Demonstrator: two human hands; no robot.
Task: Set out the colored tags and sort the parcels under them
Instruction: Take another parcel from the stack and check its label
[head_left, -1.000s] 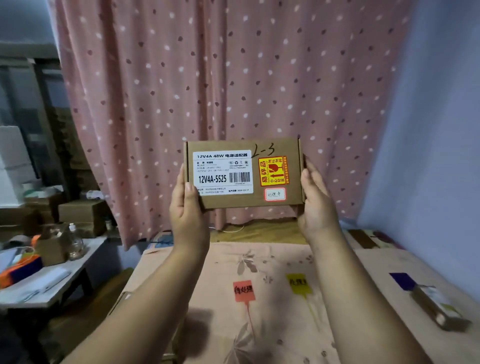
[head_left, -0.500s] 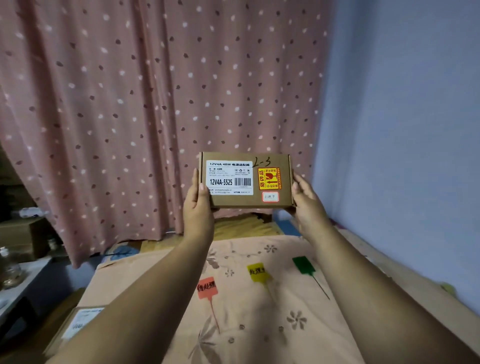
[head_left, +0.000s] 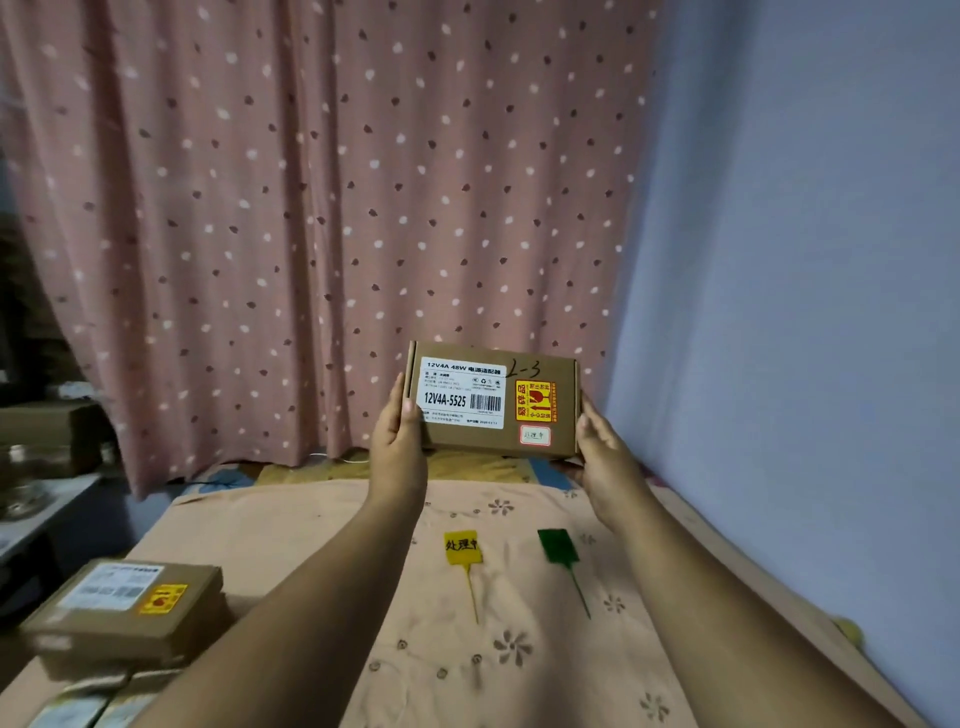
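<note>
Both hands, left hand (head_left: 399, 441) and right hand (head_left: 605, 457), grip the short ends of a cardboard parcel (head_left: 493, 400), holding it label-up in the air beyond the yellow tag (head_left: 462, 545). Just right of that tag lies the green tag (head_left: 558, 544); nothing sits under either. Well left of it, stacked parcels (head_left: 124, 613) wait. Sorting looks barely begun.

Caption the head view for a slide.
Both hands hold a labelled box above yellow and green tags.
</note>
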